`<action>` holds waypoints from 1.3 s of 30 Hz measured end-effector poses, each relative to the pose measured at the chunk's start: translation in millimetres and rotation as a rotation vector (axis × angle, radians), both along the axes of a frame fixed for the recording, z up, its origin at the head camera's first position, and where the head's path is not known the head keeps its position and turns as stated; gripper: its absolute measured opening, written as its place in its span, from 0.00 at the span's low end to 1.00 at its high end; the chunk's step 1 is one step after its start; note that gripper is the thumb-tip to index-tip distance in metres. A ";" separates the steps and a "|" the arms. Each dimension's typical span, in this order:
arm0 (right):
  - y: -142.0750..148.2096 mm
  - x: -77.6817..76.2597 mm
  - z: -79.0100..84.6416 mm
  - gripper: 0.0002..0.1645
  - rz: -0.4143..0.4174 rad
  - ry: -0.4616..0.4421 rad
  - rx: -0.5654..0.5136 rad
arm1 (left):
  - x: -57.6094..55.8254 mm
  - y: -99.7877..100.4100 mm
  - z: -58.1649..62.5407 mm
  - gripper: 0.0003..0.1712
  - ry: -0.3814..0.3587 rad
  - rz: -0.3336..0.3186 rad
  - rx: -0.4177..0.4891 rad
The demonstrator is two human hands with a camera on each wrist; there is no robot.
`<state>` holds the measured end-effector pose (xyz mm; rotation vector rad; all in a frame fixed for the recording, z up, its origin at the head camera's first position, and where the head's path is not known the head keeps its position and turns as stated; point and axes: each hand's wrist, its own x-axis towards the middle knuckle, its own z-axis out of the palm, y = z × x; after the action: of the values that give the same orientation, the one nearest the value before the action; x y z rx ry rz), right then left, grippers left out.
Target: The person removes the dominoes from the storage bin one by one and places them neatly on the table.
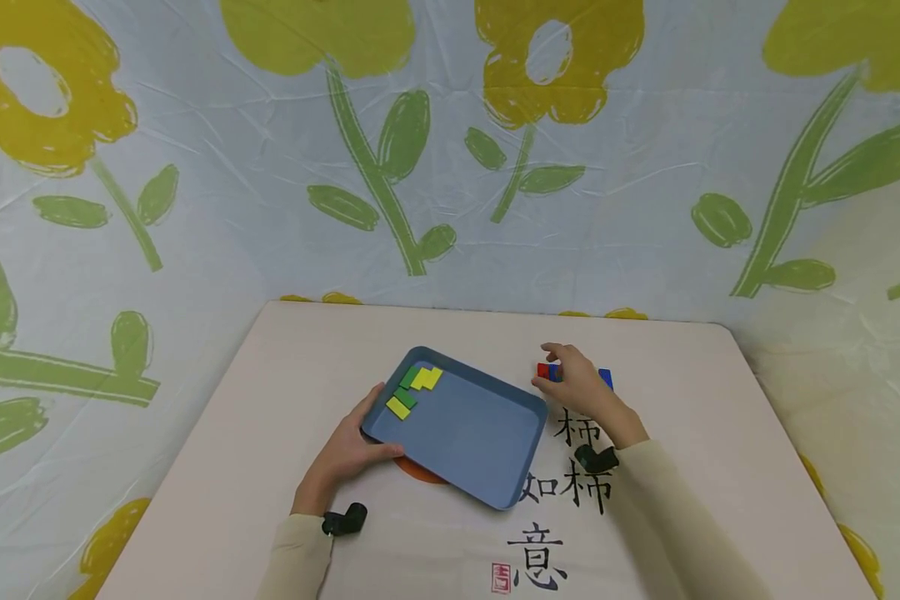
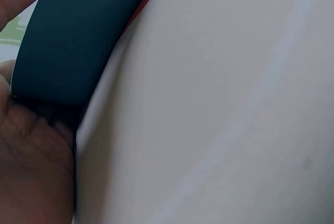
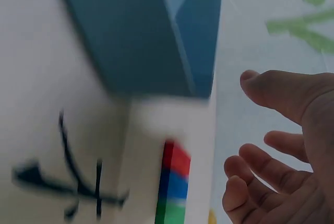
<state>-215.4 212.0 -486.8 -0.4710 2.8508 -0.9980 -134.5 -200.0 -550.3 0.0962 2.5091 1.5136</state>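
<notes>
A blue-grey rectangular tray [image 1: 465, 433] lies turned at an angle over the middle of the table. Inside, toward its left end, are several yellow blocks [image 1: 426, 379] and green blocks [image 1: 406, 398]. My left hand [image 1: 351, 446] grips the tray's left end, thumb along the near rim and the other fingers at the outer side. Past the tray's right end, my right hand [image 1: 579, 385] hovers with loosely bent fingers, holding nothing. Beneath it runs a row of blocks; the right wrist view shows a red block [image 3: 176, 157], a blue block [image 3: 174, 183] and a green block [image 3: 171, 211]. The hand partly hides this row in the head view.
The pale table cover [image 1: 270, 467] carries large black brushed characters [image 1: 536, 554], a small red seal print [image 1: 501, 577] and an orange patch [image 1: 418, 472] partly under the tray. A flower-printed curtain [image 1: 450, 167] surrounds the table at the back and sides.
</notes>
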 end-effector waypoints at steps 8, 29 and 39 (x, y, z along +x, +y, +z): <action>-67.1 6.9 3.0 0.36 0.107 -0.007 -0.090 | -0.1 -1.7 -1.9 0.68 0.011 -0.005 -0.003; -153.4 -16.1 -40.2 0.32 0.208 -0.105 0.030 | -1.0 -0.2 -1.4 0.67 -0.003 -0.012 0.012; -163.6 -20.1 -39.3 0.31 0.205 -0.081 0.049 | -0.8 -0.4 -0.9 0.67 -0.005 -0.003 0.007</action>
<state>-235.4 48.5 -526.2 -0.6850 2.6828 -0.8874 -135.2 -200.4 -551.1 0.0979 2.4990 1.5193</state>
